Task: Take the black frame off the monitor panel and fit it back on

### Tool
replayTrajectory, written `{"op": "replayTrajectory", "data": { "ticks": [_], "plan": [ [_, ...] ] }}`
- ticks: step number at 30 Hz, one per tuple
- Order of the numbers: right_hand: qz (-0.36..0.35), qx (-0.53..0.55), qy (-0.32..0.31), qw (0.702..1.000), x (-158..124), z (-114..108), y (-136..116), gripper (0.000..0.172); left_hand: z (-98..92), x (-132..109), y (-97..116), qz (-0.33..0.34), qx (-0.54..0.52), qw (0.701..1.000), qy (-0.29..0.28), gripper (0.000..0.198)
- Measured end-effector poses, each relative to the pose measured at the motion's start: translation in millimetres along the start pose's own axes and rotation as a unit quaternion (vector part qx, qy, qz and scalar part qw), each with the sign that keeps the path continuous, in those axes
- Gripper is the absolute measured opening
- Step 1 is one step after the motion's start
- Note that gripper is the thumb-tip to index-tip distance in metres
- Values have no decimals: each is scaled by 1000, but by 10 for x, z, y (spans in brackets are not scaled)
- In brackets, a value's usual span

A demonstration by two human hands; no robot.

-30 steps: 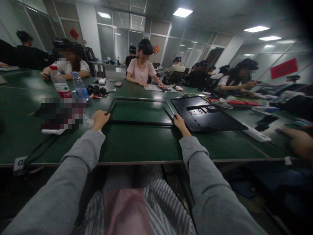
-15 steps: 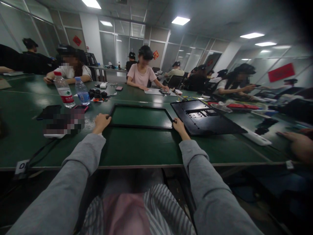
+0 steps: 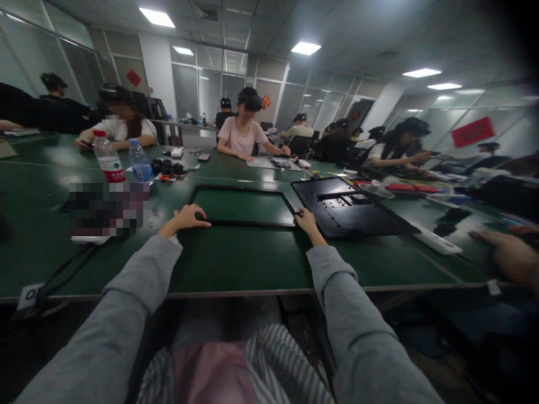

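Observation:
A thin black rectangular bezel, like a screen surround, lies before me, with the green tabletop showing through its opening. At its near left corner, my left hand curls its thumb and index finger around the frame; the corner itself is hidden. My right hand pinches the near right corner between thumb and fingers. Just right of that hand lies a large black panel, similar to a monitor's back cover, with a cut-out exposing metal parts.
To the left stand a red-capped bottle and a blue-capped bottle, near a blurred-out item on a white base. A white bar lies beyond the panel. Another person's hand rests at far right; a person in pink sits opposite.
My left hand has shifted from the bezel's left side to its near left corner, turning inward. My right hand keeps its hold. The view has tilted slightly.

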State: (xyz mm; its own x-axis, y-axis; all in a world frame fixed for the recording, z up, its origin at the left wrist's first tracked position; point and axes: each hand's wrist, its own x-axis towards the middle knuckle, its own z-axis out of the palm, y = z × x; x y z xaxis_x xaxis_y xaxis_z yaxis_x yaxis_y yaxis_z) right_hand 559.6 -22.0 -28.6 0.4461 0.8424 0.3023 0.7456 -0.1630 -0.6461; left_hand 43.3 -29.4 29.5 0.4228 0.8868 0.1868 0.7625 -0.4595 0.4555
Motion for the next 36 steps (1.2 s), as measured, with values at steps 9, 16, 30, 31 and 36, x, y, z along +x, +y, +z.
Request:
{"op": "replayTrajectory", "data": {
  "ticks": [9,16,30,31,36],
  "plan": [
    [-7,27,-11,1000,-9,5,-25,46,-10,-4,30,-53,-37,997,34,61],
    [3,65,-1,998,-36,-44,-95,37,-8,22,-59,-73,-50,994,56,57],
    [38,465,23,884,-51,-549,-312,58,52,96,-269,-101,-86,990,44,52],
    [53,478,57,875,-37,-604,-287,55,53,96,-274,-102,-87,990,43,53],
    [107,365,280,882,50,-858,-28,35,63,100,-304,-103,-89,989,53,56]
  ]
}}
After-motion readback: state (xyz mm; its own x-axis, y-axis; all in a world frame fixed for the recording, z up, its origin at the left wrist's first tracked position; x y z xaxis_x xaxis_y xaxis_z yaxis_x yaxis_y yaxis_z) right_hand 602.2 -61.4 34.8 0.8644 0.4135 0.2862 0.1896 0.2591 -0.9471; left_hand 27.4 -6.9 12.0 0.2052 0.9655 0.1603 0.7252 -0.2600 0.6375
